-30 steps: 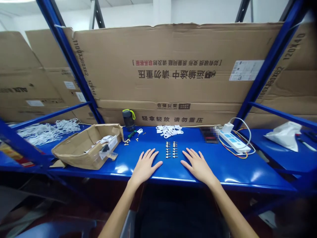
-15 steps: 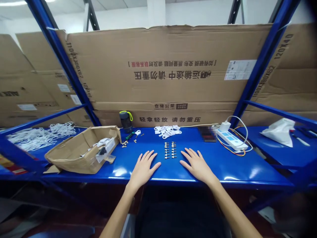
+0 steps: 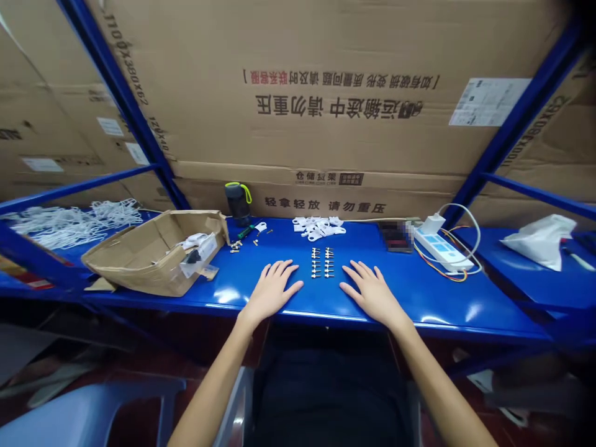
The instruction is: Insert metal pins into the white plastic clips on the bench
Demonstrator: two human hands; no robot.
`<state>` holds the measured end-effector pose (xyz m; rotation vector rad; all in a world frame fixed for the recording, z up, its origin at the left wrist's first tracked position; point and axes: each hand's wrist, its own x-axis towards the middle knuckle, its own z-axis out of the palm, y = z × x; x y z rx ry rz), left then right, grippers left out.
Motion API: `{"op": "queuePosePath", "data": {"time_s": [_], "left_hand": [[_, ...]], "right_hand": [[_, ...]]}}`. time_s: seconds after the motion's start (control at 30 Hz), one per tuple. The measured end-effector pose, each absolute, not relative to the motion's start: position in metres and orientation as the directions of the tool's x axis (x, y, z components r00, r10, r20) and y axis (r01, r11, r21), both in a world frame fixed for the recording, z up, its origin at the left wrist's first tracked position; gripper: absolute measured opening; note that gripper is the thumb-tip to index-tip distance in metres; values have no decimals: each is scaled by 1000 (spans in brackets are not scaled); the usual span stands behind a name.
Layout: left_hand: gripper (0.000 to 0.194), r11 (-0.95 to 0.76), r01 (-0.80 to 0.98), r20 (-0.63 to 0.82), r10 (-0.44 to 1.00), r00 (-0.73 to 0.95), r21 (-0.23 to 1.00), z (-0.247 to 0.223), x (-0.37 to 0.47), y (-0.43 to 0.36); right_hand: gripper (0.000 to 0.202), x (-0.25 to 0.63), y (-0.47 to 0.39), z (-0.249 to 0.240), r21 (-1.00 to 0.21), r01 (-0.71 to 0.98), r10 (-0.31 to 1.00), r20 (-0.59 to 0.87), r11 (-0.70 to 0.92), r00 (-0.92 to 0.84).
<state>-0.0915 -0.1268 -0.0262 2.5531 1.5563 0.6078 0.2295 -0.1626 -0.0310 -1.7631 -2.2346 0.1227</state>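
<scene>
Facing cardboard [image 3: 335,143] marked "轻拿轻放", hands [image 3: 272,290] [image 3: 371,293] flank parts [image 3: 328,262].

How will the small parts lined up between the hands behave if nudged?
Pushed, the small parts would probably slide on the glossy blue tabletop. Their slim shafts might roll, though the wider pale ends may make them swerve.

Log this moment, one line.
left hand: open, palm down; right hand: open, palm down; surface: blue table; between hands: small parts, two columns; beyond: white pieces

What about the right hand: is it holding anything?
No, the right hand lies open, palm down, beside two columns of small parts.
</scene>
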Motion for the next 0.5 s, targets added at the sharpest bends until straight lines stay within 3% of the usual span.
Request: {"op": "queuePosePath", "data": {"time_s": [0.13, 0.5], "left_hand": [[39, -487, 827, 343, 856, 387, 283, -23, -88, -120], [42, -509, 817, 356, 841, 407, 270, -25, -89, -122]], "right_hand": [[68, 230, -163, -32, -237, 936, 958, 183, 260, -220], [67, 230, -163, -32, -243, 932, 955, 198, 268, -223]]}}
